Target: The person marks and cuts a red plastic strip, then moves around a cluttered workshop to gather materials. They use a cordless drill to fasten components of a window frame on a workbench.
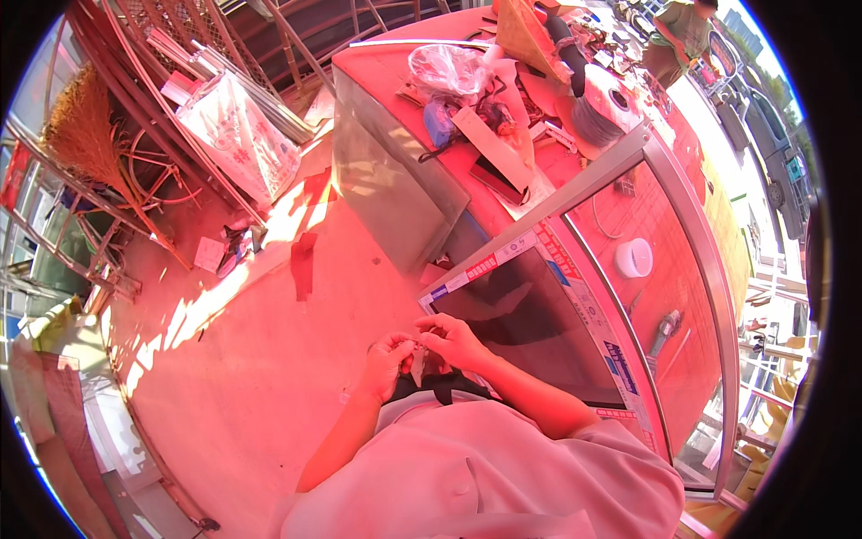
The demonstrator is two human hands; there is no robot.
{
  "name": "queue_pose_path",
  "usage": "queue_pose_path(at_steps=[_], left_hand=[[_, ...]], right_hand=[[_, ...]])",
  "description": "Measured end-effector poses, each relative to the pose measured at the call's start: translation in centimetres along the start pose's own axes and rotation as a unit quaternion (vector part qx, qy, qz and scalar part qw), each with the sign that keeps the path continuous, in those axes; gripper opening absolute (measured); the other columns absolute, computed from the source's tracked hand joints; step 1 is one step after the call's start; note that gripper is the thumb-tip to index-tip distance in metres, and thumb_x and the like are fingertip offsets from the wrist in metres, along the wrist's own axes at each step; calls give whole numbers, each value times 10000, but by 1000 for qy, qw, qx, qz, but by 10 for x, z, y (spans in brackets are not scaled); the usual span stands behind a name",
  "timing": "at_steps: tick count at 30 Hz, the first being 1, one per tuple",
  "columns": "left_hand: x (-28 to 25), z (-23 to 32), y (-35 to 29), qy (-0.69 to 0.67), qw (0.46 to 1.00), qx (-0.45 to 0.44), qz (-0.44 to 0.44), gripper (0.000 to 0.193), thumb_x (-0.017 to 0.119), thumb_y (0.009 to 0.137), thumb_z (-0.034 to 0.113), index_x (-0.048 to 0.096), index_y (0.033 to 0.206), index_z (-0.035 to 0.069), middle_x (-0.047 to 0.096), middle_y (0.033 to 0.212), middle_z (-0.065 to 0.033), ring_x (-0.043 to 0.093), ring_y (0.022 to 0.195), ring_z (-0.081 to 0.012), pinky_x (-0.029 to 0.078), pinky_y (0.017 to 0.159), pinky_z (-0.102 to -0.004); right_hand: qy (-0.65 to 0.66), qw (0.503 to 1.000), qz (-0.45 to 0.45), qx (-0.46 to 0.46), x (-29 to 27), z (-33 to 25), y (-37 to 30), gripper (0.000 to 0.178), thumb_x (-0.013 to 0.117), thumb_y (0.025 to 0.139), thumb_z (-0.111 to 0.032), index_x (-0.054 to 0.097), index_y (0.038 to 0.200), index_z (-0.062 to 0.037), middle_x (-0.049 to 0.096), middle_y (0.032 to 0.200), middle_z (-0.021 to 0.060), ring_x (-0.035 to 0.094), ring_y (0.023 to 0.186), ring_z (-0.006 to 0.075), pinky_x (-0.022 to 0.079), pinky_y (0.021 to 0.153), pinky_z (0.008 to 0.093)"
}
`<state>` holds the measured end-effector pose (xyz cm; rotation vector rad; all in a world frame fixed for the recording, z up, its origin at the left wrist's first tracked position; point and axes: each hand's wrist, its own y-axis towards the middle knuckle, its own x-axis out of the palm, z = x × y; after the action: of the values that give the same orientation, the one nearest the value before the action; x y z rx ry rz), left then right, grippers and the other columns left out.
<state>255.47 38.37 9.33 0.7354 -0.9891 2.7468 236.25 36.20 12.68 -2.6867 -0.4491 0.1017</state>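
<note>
Close in front of my body, my left hand [389,365] and my right hand [453,342] meet with fingers bent and pinched together. Something small and pale may be between the fingertips, but it is too small to name. To the right of my right hand, a silver metal window frame [690,214] leans at the workbench's near side. Its dark glass pane [525,314] sits beside my right forearm, with printed protective tape [588,310] along the edges.
The workbench [386,76] holds a clear plastic bag [449,70], a large roll [603,106], a white tub [634,258] and a tool [666,328]. At left, a straw broom [85,117] stands near metal bars and a white printed sack [238,135]. A person [675,40] stands at far right.
</note>
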Motion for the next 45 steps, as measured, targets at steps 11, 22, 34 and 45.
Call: queue_pose_path(at_steps=[11, 22, 34, 45], left_hand=[[-51, 165, 254, -35, 994, -94, 32, 81, 650, 935, 132, 626, 999, 90, 656, 870, -11, 528, 610, -62, 419, 518, -211], [-54, 389, 501, 147, 989, 11, 5, 138, 632, 955, 171, 624, 1040, 63, 655, 868, -16, 520, 619, -36, 413, 530, -184], [45, 435, 745, 462, 792, 396, -50, 137, 637, 899, 141, 649, 999, 48, 658, 885, -94, 610, 741, -248, 501, 694, -393], [67, 439, 756, 614, 592, 522, -15, 103, 647, 857, 152, 620, 955, 137, 626, 891, -53, 596, 892, -270, 433, 839, -408]], right_hand=[[115, 929, 352, -18, -145, -72, 269, 232, 611, 968, -151, 666, 1153, -23, 679, 1010, 23, 608, 905, 81, 488, 755, 243], [210, 745, 621, 123, -271, -96, 426, 379, 584, 935, -231, 545, 1259, -38, 600, 1021, 69, 560, 794, 179, 495, 684, 347], [249, 739, 596, 191, -264, -107, 452, 434, 706, 874, -289, 549, 1187, -32, 643, 974, 51, 611, 817, 141, 503, 683, 334], [280, 768, 546, 182, -283, -91, 517, 299, 671, 942, -252, 649, 1051, 25, 692, 977, 62, 639, 741, 140, 511, 682, 307]])
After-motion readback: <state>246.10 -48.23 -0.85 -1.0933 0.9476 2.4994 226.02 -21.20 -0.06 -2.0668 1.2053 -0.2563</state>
